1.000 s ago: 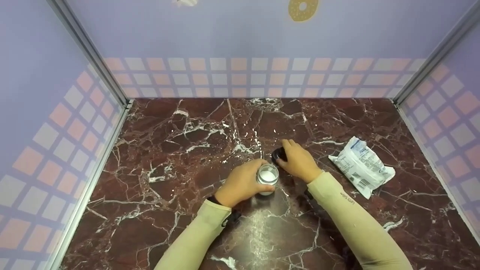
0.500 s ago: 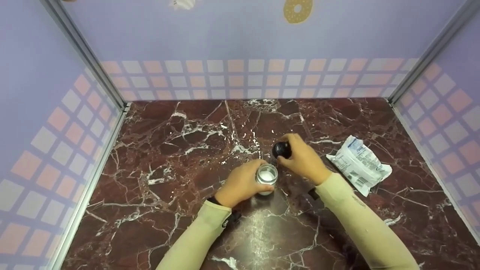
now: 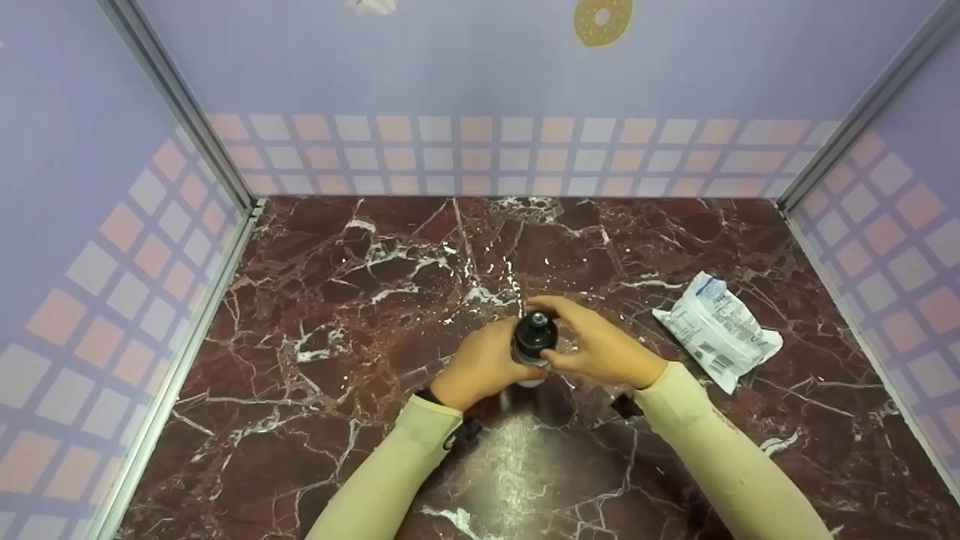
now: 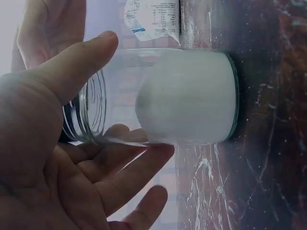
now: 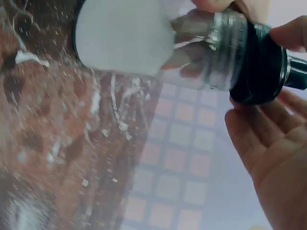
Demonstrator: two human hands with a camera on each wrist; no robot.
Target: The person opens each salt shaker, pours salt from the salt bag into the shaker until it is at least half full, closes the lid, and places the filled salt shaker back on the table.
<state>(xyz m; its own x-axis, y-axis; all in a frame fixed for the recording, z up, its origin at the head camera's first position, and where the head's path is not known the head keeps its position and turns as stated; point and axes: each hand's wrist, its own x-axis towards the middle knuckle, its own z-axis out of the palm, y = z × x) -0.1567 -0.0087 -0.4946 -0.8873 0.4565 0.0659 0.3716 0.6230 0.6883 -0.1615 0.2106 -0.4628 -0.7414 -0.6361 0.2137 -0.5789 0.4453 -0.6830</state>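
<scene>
A clear glass jar (image 4: pixel 192 96), partly filled with white powder, stands upright on the dark marbled table. My left hand (image 3: pixel 484 364) grips it near the neck, with thumb and fingers on opposite sides. A black lid with a small knob on top (image 3: pixel 536 334) sits at the jar's mouth. My right hand (image 3: pixel 604 345) holds this lid between thumb and fingers, as the right wrist view also shows the black lid (image 5: pixel 259 64) against the threaded glass neck. Whether the threads are engaged I cannot tell.
A white printed plastic packet (image 3: pixel 720 330) lies on the table to the right of my right hand. White crumbs (image 3: pixel 514 281) are scattered on the marbled table (image 3: pixel 360 465) beyond the jar. Purple walls with a checked band (image 3: pixel 480 150) enclose the back and sides.
My right hand has lifted the black lid off the table and brought it left onto the jar's mouth. My left hand has stayed around the jar.
</scene>
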